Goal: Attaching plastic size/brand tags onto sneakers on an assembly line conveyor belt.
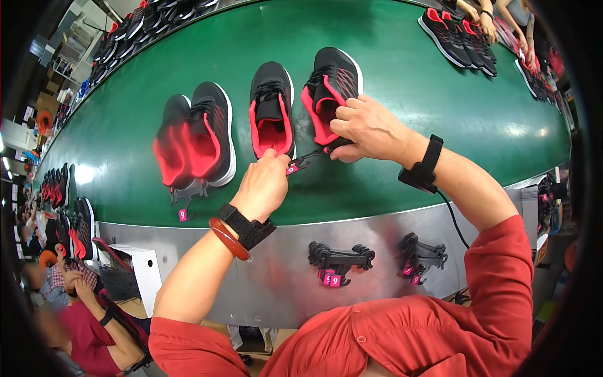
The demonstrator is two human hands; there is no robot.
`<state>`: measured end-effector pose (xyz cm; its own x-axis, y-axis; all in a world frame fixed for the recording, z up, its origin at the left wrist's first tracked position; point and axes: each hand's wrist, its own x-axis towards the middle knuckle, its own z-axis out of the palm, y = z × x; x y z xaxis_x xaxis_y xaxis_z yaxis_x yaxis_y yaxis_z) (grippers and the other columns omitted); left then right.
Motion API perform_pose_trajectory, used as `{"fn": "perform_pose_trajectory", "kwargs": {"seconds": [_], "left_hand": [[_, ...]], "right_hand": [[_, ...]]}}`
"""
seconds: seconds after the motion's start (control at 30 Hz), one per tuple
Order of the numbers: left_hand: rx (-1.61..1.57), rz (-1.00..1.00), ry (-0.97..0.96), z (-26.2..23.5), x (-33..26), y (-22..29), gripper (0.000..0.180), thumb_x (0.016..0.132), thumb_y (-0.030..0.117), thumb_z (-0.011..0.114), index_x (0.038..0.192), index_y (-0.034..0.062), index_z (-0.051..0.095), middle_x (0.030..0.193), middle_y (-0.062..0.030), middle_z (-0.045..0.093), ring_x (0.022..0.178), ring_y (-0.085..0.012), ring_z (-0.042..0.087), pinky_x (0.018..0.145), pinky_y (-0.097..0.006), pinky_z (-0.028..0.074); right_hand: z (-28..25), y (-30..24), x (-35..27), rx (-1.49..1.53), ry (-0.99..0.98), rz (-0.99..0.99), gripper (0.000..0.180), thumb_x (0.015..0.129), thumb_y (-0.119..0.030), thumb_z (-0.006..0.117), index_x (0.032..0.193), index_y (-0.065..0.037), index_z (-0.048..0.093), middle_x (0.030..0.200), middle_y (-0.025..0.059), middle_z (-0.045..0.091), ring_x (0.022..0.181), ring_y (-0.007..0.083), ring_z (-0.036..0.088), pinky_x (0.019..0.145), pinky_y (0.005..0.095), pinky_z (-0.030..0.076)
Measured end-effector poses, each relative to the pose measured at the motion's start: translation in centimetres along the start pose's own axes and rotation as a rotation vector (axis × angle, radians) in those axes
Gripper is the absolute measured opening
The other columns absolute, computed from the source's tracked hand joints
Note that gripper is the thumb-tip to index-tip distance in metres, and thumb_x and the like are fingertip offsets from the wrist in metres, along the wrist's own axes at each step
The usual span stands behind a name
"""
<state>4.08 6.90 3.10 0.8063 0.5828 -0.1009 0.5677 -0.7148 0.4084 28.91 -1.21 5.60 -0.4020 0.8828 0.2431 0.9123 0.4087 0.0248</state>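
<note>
Two black sneakers with red-pink linings lie in front of me, toes pointing away. My left hand (pixel 262 183) is closed at the heel of the left sneaker (pixel 271 103). My right hand (pixel 372 131) grips the heel of the right sneaker (pixel 336 72), fingers at its collar and thumb below. Between the two heels stretches a black plastic shoe hanger (pixel 306 156) with a pink tag; my fingers hide its ends. To the left, another pair of sneakers (pixel 212 125) sits joined at the heels by a similar tagged hanger (pixel 188 196). Part of that pair is blurred.
Two bunches of black hangers (pixel 341 256) (pixel 422 256) lie on the metal ledge (pixel 276 276) nearest me. More sneakers (pixel 449 41) stand at the far right of the green belt (pixel 433 163), near other people's hands. A white box (pixel 146 276) and a seated co-worker (pixel 94 333) are at left.
</note>
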Motion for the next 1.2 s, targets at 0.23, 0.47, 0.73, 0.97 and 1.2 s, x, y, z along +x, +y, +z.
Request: {"fn": "perform_pose_trajectory", "kwargs": {"seconds": [0.23,0.47,0.73,0.97,1.2], "left_hand": [[0.006,-0.023,0.021,-0.2,-0.3,-0.3,0.02,0.082,0.001,0.057,0.101,0.0002,0.062,0.096,-0.0198,0.059,0.09,-0.0414,0.059,0.077,-0.048,0.047],[0.036,-0.073,-0.011,-0.8,-0.6,-0.3,0.018,0.083,0.0,0.057,0.1,0.0004,0.063,0.098,-0.0183,0.058,0.092,-0.0389,0.059,0.078,-0.045,0.047],[-0.241,0.014,0.121,-3.1,-2.5,0.0,0.026,0.081,-0.007,0.052,0.105,-0.0027,0.061,0.107,-0.0182,0.055,0.097,-0.0326,0.059,0.084,-0.035,0.047],[-0.596,0.113,0.175,-1.7,-3.0,-1.8,0.024,0.084,-0.01,0.05,0.105,-0.0049,0.06,0.119,-0.0143,0.051,0.097,-0.0217,0.064,0.081,-0.031,0.051],[0.025,0.13,0.192,3.4,-1.9,-1.2,0.069,0.072,-0.021,0.037,0.131,0.0121,0.052,0.146,-0.019,0.031,0.123,-0.0343,0.048,0.1,-0.039,0.043]], "right_hand": [[0.1,-0.2,0.6,-0.044,-0.035,-0.02,0.043,0.069,-0.052,0.073,0.079,-0.012,0.059,0.076,0.0019,0.055,0.076,0.0206,0.055,0.068,0.0344,0.041],[0.6,-1.1,1.5,-0.037,-0.03,-0.034,0.04,0.067,-0.048,0.075,0.077,-0.012,0.06,0.075,0.002,0.054,0.076,0.0204,0.054,0.068,0.0335,0.04],[-0.1,-4.2,3.3,-0.104,-0.239,0.082,0.032,0.074,-0.047,0.07,0.084,-0.016,0.068,0.076,0.0029,0.063,0.077,0.0185,0.06,0.075,0.0347,0.039],[1.2,-2.1,1.7,0.064,0.137,0.139,0.033,0.071,-0.037,0.075,0.088,-0.012,0.062,0.084,0.0035,0.057,0.082,0.0238,0.056,0.075,0.0363,0.041],[5.4,-2.1,-0.8,0.293,0.148,0.151,0.059,0.077,-0.013,0.072,0.129,-0.01,0.046,0.134,0.011,0.046,0.099,0.0317,0.056,0.084,0.0414,0.049]]}}
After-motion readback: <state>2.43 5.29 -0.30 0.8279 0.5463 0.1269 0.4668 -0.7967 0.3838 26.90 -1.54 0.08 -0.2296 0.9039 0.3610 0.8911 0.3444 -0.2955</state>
